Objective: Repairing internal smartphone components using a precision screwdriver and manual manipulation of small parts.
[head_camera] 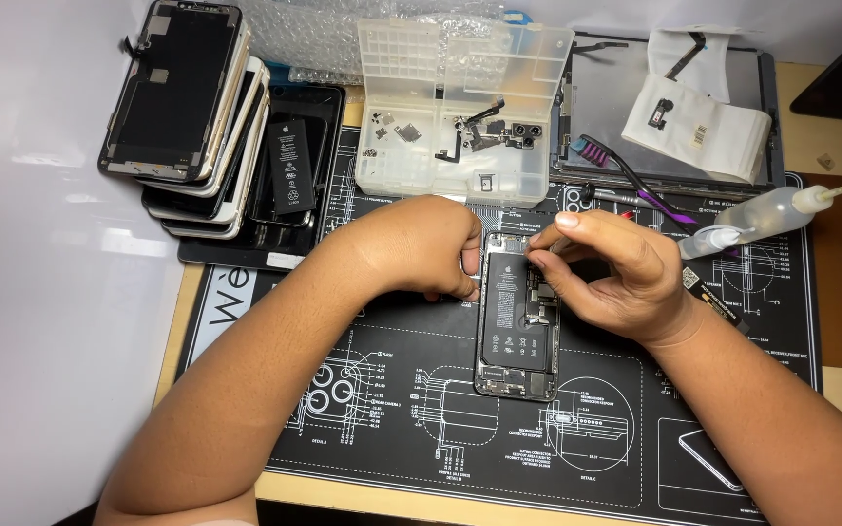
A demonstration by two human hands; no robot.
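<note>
Where hands (421,248) meet: white-marked black battery (506,312).

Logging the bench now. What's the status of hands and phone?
Left hand steadying the opened phone at its upper left edge. Right hand pinching at the phone's top. Phone flat on black mat. Parts box behind, apart.

Black mat (392,429) with white diagrams

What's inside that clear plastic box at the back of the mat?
The clear plastic box holds small phone parts in its compartments: tiny metal brackets, flex cables and camera modules. Its open lid leans back, blurring the bubble wrap behind it.
</note>
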